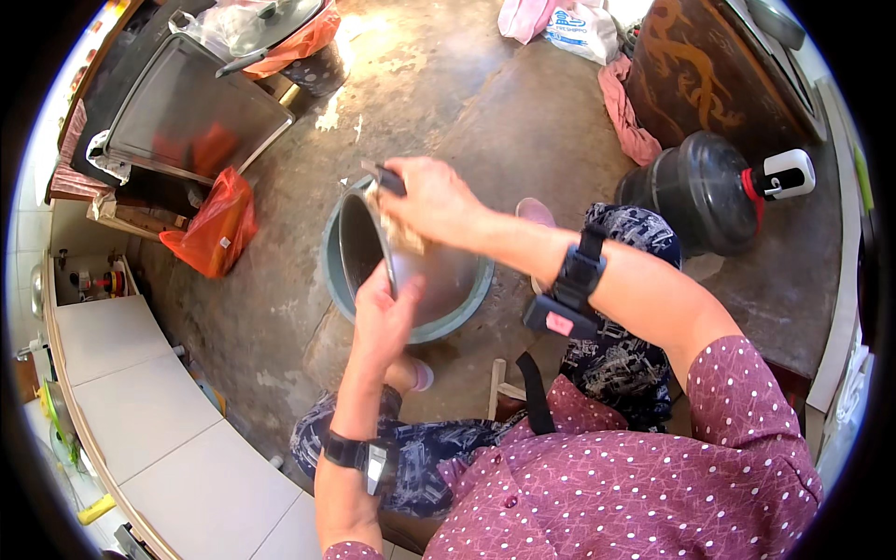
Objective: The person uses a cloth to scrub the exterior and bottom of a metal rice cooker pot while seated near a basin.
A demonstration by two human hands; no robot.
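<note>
A teal-rimmed basin [453, 324] stands on the floor before me, and a metal pot [360, 241] is tilted on its side above it, its dark opening facing left. My left hand [386, 311] grips the pot's near rim, thumb on the outer wall. At the far side of the pot, my right hand [427, 199] holds a blurred black-handled tool [390, 180]. A yellowish-brown piece [395, 227], too blurred to name, lies under that hand against the pot's outer side. The tool's far end is unclear.
An orange plastic bag [217, 234] and a large tray-like panel [196, 112] are at the left. A lidded bin [315, 66] stands beyond them. To the right lies a big water bottle [700, 189] beside a dark cabinet [693, 77]. A tiled ledge [175, 420] runs along the lower left.
</note>
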